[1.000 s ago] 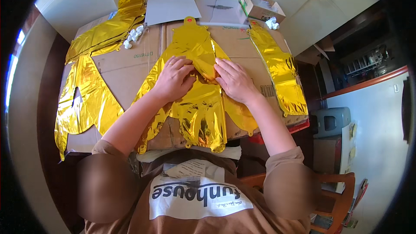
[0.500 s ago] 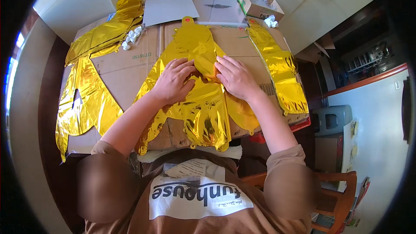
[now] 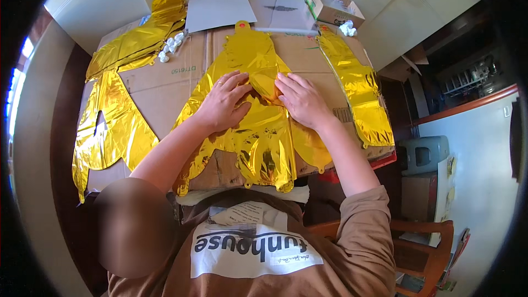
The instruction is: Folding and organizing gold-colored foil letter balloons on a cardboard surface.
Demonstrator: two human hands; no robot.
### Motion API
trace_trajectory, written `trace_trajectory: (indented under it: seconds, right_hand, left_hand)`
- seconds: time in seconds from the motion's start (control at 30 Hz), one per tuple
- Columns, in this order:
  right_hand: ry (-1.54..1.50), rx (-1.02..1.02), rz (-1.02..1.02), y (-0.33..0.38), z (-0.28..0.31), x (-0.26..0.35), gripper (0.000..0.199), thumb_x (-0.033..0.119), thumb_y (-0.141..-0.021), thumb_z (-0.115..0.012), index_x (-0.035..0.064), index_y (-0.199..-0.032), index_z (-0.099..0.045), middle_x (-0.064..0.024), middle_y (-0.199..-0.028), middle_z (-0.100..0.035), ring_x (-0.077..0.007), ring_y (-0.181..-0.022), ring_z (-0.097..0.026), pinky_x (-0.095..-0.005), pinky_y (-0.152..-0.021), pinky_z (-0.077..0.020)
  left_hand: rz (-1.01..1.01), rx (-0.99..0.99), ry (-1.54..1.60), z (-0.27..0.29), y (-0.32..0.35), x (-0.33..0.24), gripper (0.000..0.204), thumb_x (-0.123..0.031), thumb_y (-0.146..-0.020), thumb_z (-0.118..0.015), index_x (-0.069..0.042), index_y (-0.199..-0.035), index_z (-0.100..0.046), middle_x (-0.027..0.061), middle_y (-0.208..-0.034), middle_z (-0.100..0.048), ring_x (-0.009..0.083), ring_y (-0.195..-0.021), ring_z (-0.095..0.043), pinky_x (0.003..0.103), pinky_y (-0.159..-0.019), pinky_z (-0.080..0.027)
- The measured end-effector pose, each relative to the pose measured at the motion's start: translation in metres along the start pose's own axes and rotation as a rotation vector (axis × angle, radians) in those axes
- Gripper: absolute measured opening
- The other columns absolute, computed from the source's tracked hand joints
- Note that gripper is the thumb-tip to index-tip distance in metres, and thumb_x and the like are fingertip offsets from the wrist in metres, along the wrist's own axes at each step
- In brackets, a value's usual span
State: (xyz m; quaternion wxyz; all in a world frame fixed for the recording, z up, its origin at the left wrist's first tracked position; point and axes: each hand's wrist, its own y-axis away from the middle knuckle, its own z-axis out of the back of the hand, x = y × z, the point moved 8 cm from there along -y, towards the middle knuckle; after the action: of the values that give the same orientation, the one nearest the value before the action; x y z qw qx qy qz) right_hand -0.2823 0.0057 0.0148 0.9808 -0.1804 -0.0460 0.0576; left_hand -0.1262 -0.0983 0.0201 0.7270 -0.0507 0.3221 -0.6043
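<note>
A flat, uninflated gold foil balloon lies in front of me on a cardboard-covered table, with a round tab holding a red dot at its far end. My left hand rests on the middle of the foil, fingers slightly bent and thumb apart from them. Across a crumpled fold, my right hand lies along the balloon's right side, its fingers stretched over the foil edge. Both palms face down, so what is under the fingertips is hidden.
More flat gold foil balloons lie at the left and the right. Small white crumpled bits sit at the far left. At the back are a white sheet and an open box. A wooden chair stands lower right.
Both hands stay on the foil in nearly the same place, with only slight finger movement. The whole view has shifted a little to the right.
</note>
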Motion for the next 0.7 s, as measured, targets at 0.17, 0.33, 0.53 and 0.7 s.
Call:
trace_trajectory:
  seconds: [0.17,0.33,0.53,0.7]
  right_hand:
    - [-0.006,-0.032,0.032,-0.003,0.002,0.006,0.039,0.023,-0.096,-0.062,0.0039,-0.131,-0.061,-0.0127,-0.141,-0.059,-0.0329,-0.130,-0.052,-0.0457,-0.110,-0.0405]
    - [0.000,-0.040,0.039,-0.002,0.001,0.005,0.038,0.022,-0.096,-0.061,0.0037,-0.129,-0.061,-0.0131,-0.138,-0.060,-0.0330,-0.128,-0.054,-0.0461,-0.109,-0.0411]
    - [0.001,-0.023,0.020,-0.006,-0.001,0.007,0.039,0.022,-0.095,-0.063,0.0041,-0.130,-0.062,-0.0127,-0.135,-0.062,-0.0336,-0.126,-0.056,-0.0448,-0.107,-0.0439]
    - [-0.107,-0.045,0.023,-0.003,0.010,0.005,0.037,0.020,-0.095,-0.064,0.0037,-0.128,-0.064,-0.0129,-0.132,-0.065,-0.0340,-0.125,-0.058,-0.0443,-0.107,-0.0452]
  left_hand:
    - [-0.025,-0.026,-0.044,0.014,-0.009,-0.007,0.034,-0.015,-0.081,-0.073,-0.002,-0.112,-0.066,0.0167,-0.124,-0.063,0.0378,-0.121,-0.057,0.049,-0.107,-0.043]
    - [-0.034,-0.063,-0.044,0.022,-0.041,-0.017,0.024,-0.011,-0.081,-0.072,-0.003,-0.104,-0.067,0.0132,-0.109,-0.068,0.0338,-0.108,-0.063,0.045,-0.101,-0.048]
    - [-0.231,0.053,-0.025,-0.025,-0.079,-0.006,0.025,-0.006,-0.084,-0.067,-0.002,-0.108,-0.069,0.0137,-0.117,-0.070,0.0339,-0.112,-0.064,0.044,-0.099,-0.050]
    - [-0.236,0.145,-0.050,-0.043,-0.088,0.007,0.024,-0.009,-0.089,-0.064,-0.004,-0.111,-0.071,0.0118,-0.122,-0.070,0.0322,-0.117,-0.063,0.042,-0.100,-0.050]
